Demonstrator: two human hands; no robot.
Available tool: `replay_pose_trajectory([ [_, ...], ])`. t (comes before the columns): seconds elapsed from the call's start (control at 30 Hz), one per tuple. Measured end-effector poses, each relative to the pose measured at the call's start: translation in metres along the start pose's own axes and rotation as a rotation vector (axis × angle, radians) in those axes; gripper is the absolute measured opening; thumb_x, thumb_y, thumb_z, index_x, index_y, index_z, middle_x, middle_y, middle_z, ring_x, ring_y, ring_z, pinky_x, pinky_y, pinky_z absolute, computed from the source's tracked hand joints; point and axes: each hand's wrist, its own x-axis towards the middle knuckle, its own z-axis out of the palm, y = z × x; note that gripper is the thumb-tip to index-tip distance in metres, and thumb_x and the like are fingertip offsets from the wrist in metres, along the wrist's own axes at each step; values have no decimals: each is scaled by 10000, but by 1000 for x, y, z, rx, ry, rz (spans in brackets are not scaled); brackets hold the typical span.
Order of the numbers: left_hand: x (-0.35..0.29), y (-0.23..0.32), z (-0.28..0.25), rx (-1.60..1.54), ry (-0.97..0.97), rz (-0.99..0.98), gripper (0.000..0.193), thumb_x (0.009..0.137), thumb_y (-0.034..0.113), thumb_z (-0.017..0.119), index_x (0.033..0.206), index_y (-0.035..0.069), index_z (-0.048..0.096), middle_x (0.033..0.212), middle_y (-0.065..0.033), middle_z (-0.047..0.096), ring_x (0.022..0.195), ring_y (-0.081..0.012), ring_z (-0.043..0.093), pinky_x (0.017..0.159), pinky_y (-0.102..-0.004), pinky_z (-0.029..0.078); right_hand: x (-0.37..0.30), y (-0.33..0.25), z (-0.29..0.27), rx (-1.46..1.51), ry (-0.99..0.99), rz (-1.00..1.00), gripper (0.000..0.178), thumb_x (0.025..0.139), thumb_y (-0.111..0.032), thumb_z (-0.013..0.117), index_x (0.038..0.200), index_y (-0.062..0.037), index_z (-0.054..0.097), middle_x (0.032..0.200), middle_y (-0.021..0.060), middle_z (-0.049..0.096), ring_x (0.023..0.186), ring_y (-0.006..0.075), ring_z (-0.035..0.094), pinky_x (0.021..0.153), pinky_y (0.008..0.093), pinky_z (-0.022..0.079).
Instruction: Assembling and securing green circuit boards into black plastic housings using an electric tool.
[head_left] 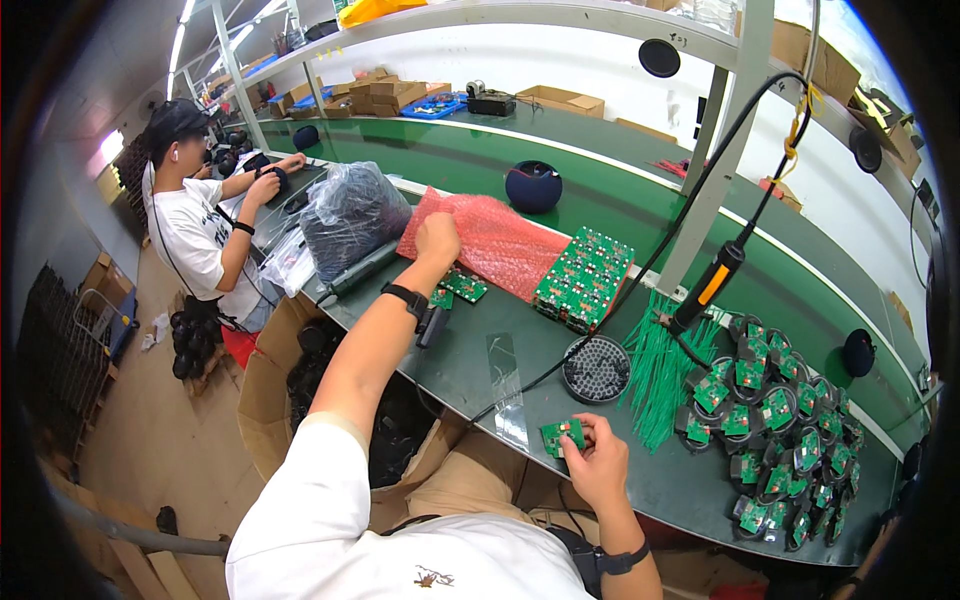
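Observation:
My right hand (599,459) pinches a small green circuit board (562,436) over the front edge of the bench. Further off, my left hand (437,239) is closed on the left part of a pink bubble wrap sheet (500,245); its fingertips are hidden. Beneath that wrist lie a few loose green boards (464,285). A stacked block of green circuit boards (586,275) touches the sheet's right end. Between the stack and my right hand sits a round black speaker-like part (597,369) with a dotted face.
Green cable ties (655,385) lie beside a heap of coiled black cables with boards (775,420). An electric screwdriver (708,285) hangs by its cord. A dark round speaker (533,187) rests on the green belt. A co-worker (200,200) stands left, past a plastic-wrapped bundle (352,215).

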Motion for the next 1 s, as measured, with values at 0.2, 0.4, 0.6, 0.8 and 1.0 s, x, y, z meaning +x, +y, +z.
replay_pose_trajectory([
  [0.2,-29,21,-28,181,222,132,243,932,242,734,998,20,810,1103,-258,766,984,-446,751,883,-566,595,0,-3,-1,-4,2,-49,349,913,-122,800,1225,-38,668,922,113,808,688,206,747,634,328,566],
  [0.4,-70,140,-27,-261,-313,313,671,827,623,839,872,-44,786,953,-297,755,963,-463,739,892,-544,567,1,-4,-2,-46,2,-52,338,911,-46,796,1219,0,665,923,100,806,708,107,720,620,258,542],
  [0.6,-82,156,-15,-382,-291,359,523,735,435,962,891,-36,796,982,-288,768,974,-431,753,890,-518,574,-1,-2,-1,-20,13,-35,344,915,-158,799,1217,-56,671,936,111,807,705,234,752,643,359,567],
  [0.8,-84,169,-3,-237,-175,172,482,712,347,983,923,-48,805,954,-236,795,925,-360,773,868,-453,594,2,0,-2,-49,-6,-66,352,911,-174,800,1224,-69,677,935,117,804,704,260,749,648,380,568],
  [1.0,-71,165,2,-659,-393,55,283,741,102,953,920,-53,800,897,-145,803,740,-222,762,714,-399,607,1,0,-4,-26,-5,-98,348,904,-91,801,1218,-24,669,920,124,805,690,170,732,637,309,556],
])
